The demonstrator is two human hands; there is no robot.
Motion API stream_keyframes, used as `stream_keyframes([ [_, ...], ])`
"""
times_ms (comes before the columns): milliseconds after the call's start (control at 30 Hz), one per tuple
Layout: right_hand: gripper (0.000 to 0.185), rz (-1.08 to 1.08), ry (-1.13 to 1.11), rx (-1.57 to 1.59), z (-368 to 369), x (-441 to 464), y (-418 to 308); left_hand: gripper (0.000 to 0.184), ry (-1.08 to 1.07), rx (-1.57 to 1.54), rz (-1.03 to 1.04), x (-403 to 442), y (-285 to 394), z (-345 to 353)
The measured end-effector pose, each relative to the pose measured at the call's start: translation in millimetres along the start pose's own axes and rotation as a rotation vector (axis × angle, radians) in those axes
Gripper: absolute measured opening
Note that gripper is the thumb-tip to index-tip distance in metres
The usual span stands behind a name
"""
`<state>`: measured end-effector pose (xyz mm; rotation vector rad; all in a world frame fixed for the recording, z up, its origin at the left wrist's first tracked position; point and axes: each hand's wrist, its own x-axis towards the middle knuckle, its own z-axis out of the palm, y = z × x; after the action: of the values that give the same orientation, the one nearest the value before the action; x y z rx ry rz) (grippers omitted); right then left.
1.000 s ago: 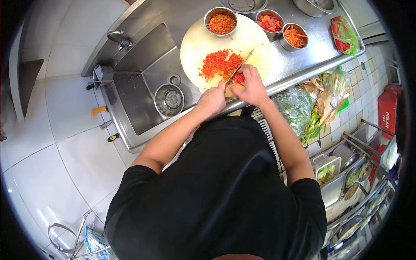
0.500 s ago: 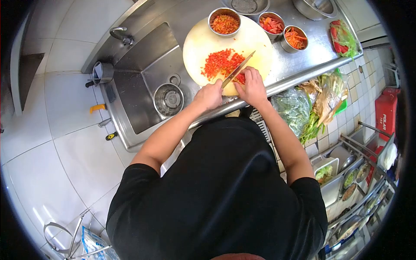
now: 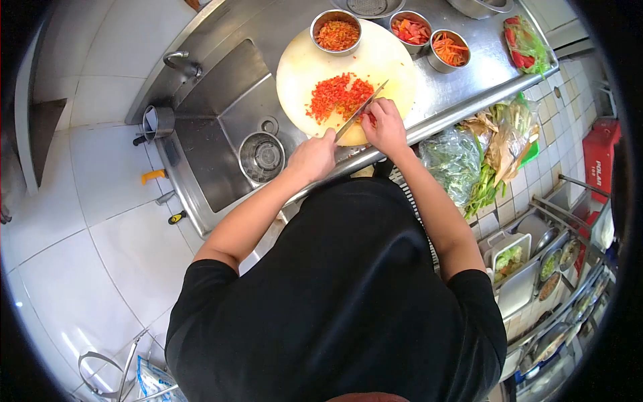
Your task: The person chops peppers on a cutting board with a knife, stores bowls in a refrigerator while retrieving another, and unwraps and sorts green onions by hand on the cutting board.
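Note:
A round pale cutting board [image 3: 295, 74] lies on the steel counter, with a pile of finely diced red pepper [image 3: 338, 96] at its middle. My left hand [image 3: 313, 158] is closed round the handle of a kitchen knife [image 3: 362, 110], whose blade points up and to the right across the board beside the dice. At the board's near right edge, my right hand [image 3: 386, 127] has its fingers curled over a piece of red pepper [image 3: 370, 118], mostly hidden under them. On the board's far edge stands a metal bowl of diced orange-red vegetable [image 3: 336, 35].
Metal cups of red pieces [image 3: 410, 31] and orange strips [image 3: 449, 50] stand right of the board, with a bag of red peppers [image 3: 526, 45] farther off. To the left is a sink [image 3: 207, 151] with a metal pot [image 3: 262, 157]. Bagged greens [image 3: 452, 164] sit below the counter's edge.
The camera view has shifted slightly. My right hand has curled more tightly over the pepper piece, and the knife stays beside its fingers in my left hand.

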<state>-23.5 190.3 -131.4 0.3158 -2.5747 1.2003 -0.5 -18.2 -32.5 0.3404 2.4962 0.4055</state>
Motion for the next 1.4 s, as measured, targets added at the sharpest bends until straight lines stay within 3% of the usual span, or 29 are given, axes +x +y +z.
stream_keyframes([
  [200, 0.009, -0.083, 0.08, 0.028, 1.6, -2.8, 5.8, 0.022, -0.105, 0.008, -0.081, -27.1, 0.8, -8.2],
  [367, 0.01, -0.091, 0.077, 0.041, 4.6, -4.9, 12.0, 0.023, -0.027, -0.008, -0.063, 16.6, 2.4, 29.1],
  [500, 0.009, -0.041, 0.007, 0.118, -6.9, -2.2, 8.5, 0.024, -0.022, -0.009, -0.013, 32.7, 13.9, 9.8],
  [733, 0.007, -0.031, 0.041, 0.042, -9.1, -5.8, 6.7, 0.023, -0.142, 0.068, -0.103, -27.5, 14.4, -9.5],
  [833, 0.007, -0.033, 0.026, 0.025, -2.5, -7.8, 10.2, 0.026, -0.059, -0.016, -0.114, -11.0, 7.7, 30.8],
  [1000, 0.011, -0.034, -0.052, 0.049, -14.8, -1.9, 8.9, 0.023, 0.036, -0.013, 0.016, 33.9, 13.9, 29.6],
  [1200, 0.008, 0.02, -0.031, -0.018, -22.0, -2.6, 8.5, 0.021, -0.07, 0.027, -0.044, -11.4, 22.6, -3.5],
  [1400, 0.018, -0.028, -0.117, -0.066, -19.4, -4.5, 17.1, 0.023, -0.018, -0.056, -0.061, 18.2, 16.3, 38.3],
])
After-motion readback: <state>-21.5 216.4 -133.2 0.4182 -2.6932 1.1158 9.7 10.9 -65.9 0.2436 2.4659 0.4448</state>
